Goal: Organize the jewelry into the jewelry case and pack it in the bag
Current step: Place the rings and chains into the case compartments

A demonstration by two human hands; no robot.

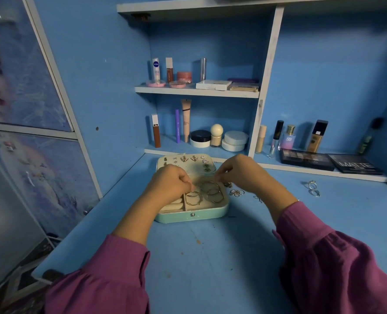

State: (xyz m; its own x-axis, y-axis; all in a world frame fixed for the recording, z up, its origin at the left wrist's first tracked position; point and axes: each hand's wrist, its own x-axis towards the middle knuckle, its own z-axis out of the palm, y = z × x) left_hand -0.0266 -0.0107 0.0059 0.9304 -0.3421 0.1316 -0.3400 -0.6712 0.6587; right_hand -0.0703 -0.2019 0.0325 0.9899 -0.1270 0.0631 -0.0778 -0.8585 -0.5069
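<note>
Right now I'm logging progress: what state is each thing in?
jewelry case: open, lid up.
bangles: lying inside the case.
earrings: pinned in the lid.
rings: loose on the desk.
left hand: pinching a bangle.
right hand: fingers pinched together over the case.

Left hand (pixel 173 181) covers near-left compartments of jewelry case (pixel 194 215); pinched item too small to tell. Right hand (pixel 237 172) hides case's far-right corner; fingertip contents unresolved. Small pieces (pixel 236 192) right of case too tiny to identify. Sleeves (pixel 346 279) cut off at near edge.
</note>
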